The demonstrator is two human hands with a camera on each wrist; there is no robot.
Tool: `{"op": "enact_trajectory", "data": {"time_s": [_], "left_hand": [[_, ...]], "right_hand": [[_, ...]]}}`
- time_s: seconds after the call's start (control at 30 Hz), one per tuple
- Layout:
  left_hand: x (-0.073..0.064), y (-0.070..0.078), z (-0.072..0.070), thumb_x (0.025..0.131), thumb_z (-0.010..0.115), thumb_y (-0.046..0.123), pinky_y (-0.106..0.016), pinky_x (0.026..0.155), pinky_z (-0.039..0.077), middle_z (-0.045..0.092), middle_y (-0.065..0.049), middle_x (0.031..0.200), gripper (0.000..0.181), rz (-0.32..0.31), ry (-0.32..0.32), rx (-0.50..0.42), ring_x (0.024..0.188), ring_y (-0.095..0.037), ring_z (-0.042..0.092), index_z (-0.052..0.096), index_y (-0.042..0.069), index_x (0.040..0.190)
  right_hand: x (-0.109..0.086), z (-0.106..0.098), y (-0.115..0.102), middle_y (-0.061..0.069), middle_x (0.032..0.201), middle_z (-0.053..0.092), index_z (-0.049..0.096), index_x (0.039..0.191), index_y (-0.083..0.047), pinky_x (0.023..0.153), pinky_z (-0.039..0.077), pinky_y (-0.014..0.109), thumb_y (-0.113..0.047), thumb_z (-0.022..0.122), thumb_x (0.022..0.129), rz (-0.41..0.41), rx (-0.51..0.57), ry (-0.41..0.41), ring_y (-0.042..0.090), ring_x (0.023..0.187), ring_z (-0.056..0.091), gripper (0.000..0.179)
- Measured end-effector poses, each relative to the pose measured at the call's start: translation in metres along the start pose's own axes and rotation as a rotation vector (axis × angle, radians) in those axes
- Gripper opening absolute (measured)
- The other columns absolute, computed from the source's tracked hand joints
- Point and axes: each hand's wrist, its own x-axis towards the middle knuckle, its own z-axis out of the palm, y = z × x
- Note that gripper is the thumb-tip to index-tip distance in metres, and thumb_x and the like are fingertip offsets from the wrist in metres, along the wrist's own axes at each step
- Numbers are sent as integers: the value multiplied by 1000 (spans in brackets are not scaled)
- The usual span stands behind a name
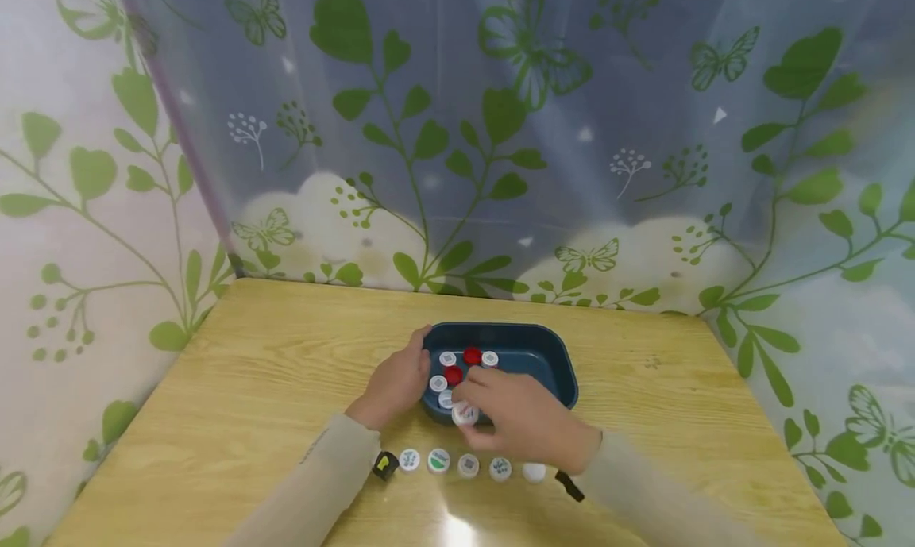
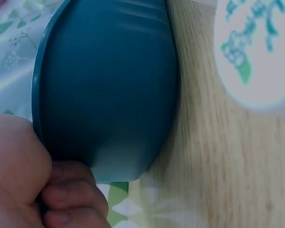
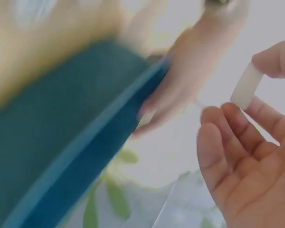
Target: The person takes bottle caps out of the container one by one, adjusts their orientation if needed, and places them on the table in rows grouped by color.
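Note:
A dark blue rectangular tray stands on the wooden table, with several white and red bottle caps inside at its left half. My left hand grips the tray's left end; in the left wrist view its curled fingers are at the tray's edge. Over the tray's front rim, my right hand pinches a white bottle cap between thumb and fingers. The right wrist view shows that cap edge-on, held at the fingertips. A red cap lies near the tray's far wall.
In front of the tray, several white caps, including one with a green print, form a row on the table. Dark wrist straps show at both sleeves. Patterned curtains hang behind and at both sides.

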Motion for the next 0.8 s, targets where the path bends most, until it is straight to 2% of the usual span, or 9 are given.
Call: {"op": "enact_trajectory", "data": {"time_s": [0.1, 0.17, 0.2, 0.3, 0.33, 0.37, 0.5, 0.63, 0.8], "left_hand": [[-1, -8, -4, 112, 41, 29, -51, 98, 52, 64, -20, 137, 52, -8, -28, -106, 117, -33, 66, 32, 19, 162], [-1, -14, -7, 111, 42, 32, -52, 102, 50, 65, -19, 134, 55, -34, -74, -203, 118, -35, 65, 29, 22, 164], [0, -17, -9, 111, 43, 32, -52, 98, 52, 69, -19, 126, 57, -42, -98, -248, 113, -36, 67, 27, 23, 165], [-1, -22, -14, 109, 50, 28, -43, 74, 56, 70, -14, 87, 64, -65, -157, -367, 78, -32, 68, 21, 21, 166], [-1, -24, -15, 108, 53, 27, -39, 67, 54, 67, -11, 78, 67, -72, -170, -395, 69, -30, 65, 20, 20, 166], [-2, -25, -17, 107, 55, 25, -37, 64, 54, 66, -9, 76, 68, -69, -174, -413, 67, -27, 65, 21, 19, 166], [-7, -22, -25, 104, 63, 24, -33, 64, 54, 68, -3, 81, 63, -49, -166, -367, 70, -23, 67, 35, 17, 160], [-14, -13, -36, 100, 70, 27, -34, 63, 53, 68, 1, 85, 57, -30, -150, -206, 69, -21, 66, 49, 16, 152], [-22, -3, -48, 94, 77, 32, -32, 61, 49, 65, 6, 86, 67, -16, -143, -36, 66, -15, 59, 51, 12, 152]], "right_hand": [[-14, 8, -30, -11, 97, 58, 68, 109, -21, 70, 45, 13, -26, 76, 88, -61, 51, 33, 2, 80, 52, 24], [-20, 15, -46, -12, 98, 58, 67, 111, -21, 73, 44, 10, -27, 77, 87, -96, 46, -3, 1, 82, 52, 26], [-22, 19, -52, -12, 97, 58, 66, 111, -21, 75, 44, 9, -27, 77, 88, -107, 43, -27, 1, 82, 52, 26], [-25, 29, -61, -13, 98, 58, 64, 111, -23, 77, 44, 8, -27, 77, 91, -97, 54, -99, -2, 84, 51, 24], [-25, 31, -63, -14, 98, 58, 65, 110, -23, 77, 44, 8, -28, 77, 92, -87, 61, -116, -2, 84, 52, 23], [-24, 34, -63, -14, 97, 58, 65, 109, -24, 77, 44, 8, -28, 77, 92, -73, 67, -127, -2, 84, 52, 22], [-18, 46, -65, -16, 94, 57, 67, 106, -26, 70, 42, 9, -34, 74, 96, -38, 79, -171, -3, 79, 49, 15], [-13, 55, -66, -19, 91, 57, 69, 107, -28, 67, 41, 9, -39, 70, 99, -28, 88, -210, -3, 77, 48, 14], [-8, 60, -69, -19, 96, 62, 71, 111, -28, 68, 43, 12, -40, 69, 99, -15, 101, -213, -3, 78, 49, 17]]}}
